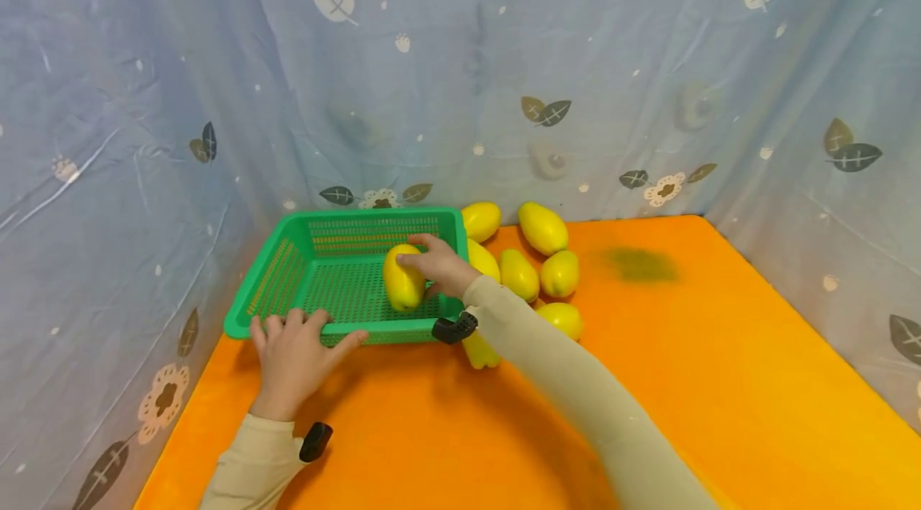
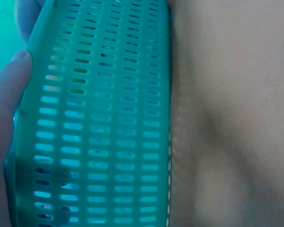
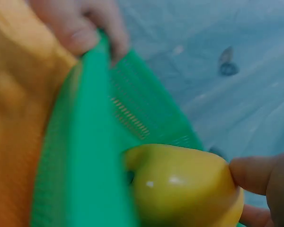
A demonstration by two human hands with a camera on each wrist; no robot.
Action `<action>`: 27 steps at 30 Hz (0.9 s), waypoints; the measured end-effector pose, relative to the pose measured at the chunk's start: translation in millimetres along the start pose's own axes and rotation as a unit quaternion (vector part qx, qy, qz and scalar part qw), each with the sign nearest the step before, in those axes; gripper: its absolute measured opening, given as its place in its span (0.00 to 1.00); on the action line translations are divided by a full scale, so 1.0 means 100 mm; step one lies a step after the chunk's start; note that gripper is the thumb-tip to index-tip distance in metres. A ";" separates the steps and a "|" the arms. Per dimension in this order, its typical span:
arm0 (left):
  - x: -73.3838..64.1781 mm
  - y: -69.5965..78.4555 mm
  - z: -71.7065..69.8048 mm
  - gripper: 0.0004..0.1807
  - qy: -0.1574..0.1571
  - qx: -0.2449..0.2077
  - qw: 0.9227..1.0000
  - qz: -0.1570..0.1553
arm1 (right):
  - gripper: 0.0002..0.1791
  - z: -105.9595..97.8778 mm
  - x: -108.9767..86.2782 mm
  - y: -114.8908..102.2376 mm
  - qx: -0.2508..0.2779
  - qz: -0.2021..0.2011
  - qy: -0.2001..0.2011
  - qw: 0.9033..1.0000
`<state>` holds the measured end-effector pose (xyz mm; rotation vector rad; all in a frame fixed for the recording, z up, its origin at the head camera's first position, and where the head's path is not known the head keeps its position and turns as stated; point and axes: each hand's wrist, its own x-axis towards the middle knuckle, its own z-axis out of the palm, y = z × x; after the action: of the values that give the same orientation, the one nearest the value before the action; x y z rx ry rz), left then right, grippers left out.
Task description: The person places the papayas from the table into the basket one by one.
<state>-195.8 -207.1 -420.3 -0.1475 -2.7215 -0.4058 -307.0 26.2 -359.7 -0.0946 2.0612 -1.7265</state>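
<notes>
My right hand (image 1: 444,266) pinches a smooth yellow oval fruit (image 1: 403,278) inside the green plastic basket (image 1: 345,326), near its right end. In the right wrist view, fingertips press the end of this yellow fruit (image 3: 184,184), behind the blurred basket rim (image 3: 92,142). My left hand (image 1: 291,358) grips the basket's near rim towards the left, fingers over the edge and thumb along the outside. The left wrist view shows that thumb (image 2: 12,80) against the slotted basket wall (image 2: 109,118). Under the held fruit, the basket floor is partly hidden.
Several more yellow fruits lie right of the basket, among them one at the back (image 1: 543,229) and one near the front (image 1: 561,320). My right forearm (image 1: 576,382) passes over part of this group. A patterned curtain (image 1: 504,78) surrounds the orange tabletop (image 1: 719,366).
</notes>
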 end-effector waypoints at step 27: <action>0.00 0.01 -0.02 0.41 -0.018 0.001 1.000 -0.013 | 0.31 0.09 0.05 0.13 -0.081 -0.023 0.028 0.996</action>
<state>-194.5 -206.6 -418.4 -0.1199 -2.7619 -0.4109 -305.2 19.3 -374.3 -0.1464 2.2543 -1.6009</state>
